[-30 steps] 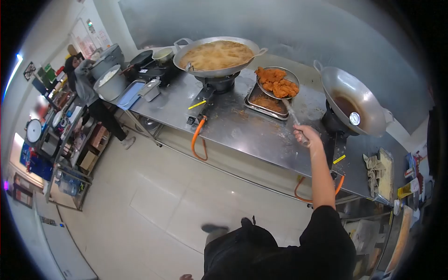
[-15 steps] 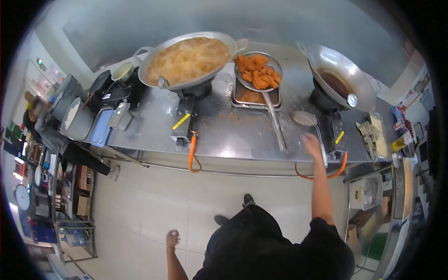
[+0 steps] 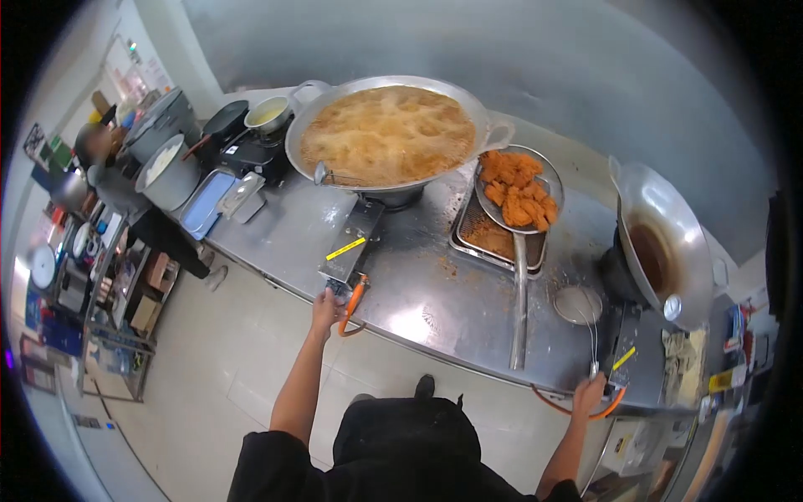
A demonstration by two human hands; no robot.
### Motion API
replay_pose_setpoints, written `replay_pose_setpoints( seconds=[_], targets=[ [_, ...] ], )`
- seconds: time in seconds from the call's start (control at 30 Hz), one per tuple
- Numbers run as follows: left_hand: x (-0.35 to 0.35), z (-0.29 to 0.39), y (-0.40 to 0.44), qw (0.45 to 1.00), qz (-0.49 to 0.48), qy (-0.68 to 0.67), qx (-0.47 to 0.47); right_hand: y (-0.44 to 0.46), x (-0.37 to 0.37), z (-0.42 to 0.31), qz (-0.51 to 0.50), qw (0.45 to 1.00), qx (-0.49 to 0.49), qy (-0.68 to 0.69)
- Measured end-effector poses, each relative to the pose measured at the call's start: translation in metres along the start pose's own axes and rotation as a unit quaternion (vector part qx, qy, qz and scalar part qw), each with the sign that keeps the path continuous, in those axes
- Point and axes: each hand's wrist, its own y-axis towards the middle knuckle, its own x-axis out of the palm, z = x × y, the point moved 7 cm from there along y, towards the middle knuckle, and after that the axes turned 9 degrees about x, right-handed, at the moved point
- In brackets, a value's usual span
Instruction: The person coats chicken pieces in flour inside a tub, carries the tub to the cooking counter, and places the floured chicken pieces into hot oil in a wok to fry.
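Observation:
My left hand [image 3: 327, 311] is at the front of the left gas burner [image 3: 351, 244], its fingers closed on the dark control knob [image 3: 337, 288] beside the orange hose. Over that burner, a large wok [image 3: 298, 161] holds bubbling, foamy oil [image 3: 389, 134]. At the counter's front edge on the right, my right hand [image 3: 589, 395] grips the handle of a fine-mesh skimmer [image 3: 577, 304], whose round head lies on the counter. Between the hands, a long-handled strainer [image 3: 520, 293] full of fried chicken pieces [image 3: 519, 191] rests over a crumb-covered tray [image 3: 493, 243].
A second wok [image 3: 682, 217] with a little dark oil stands at the right. To the left are a blue tray [image 3: 207, 203], a metal container [image 3: 242, 198], pots and a small pan [image 3: 268, 115]. Another person [image 3: 125, 197] stands at the far left beside shelving. Orange hoses [image 3: 355, 309] hang at the front edge.
My left hand has risen from beside my body to the left burner's knob. My right hand has closed on the skimmer handle. The view has turned and come nearer the counter.

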Motion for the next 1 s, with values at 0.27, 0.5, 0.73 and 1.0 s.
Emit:
replay_pose_setpoints(
  seconds=[0.27, 0.5, 0.73, 1.0],
  targets=[
    [-0.001, -0.019, 0.021, 0.982, 0.15, 0.003, 0.112, -0.035, -0.01, 0.027, 0.022, 0.99, -0.012, 0.137],
    [0.006, -0.01, 0.013, 0.982, 0.109, 0.044, 0.147, -0.009, -0.003, -0.018, 0.001, 0.985, -0.005, 0.175],
    [-0.011, 0.004, -0.007, 0.978, 0.11, 0.123, 0.13, 0.0, 0.015, -0.113, 0.017, 0.977, -0.092, 0.189],
    [-0.087, -0.002, -0.041, 0.962, 0.101, 0.219, 0.127, 0.015, 0.017, -0.155, 0.077, 0.973, -0.204, 0.077]
  ],
)
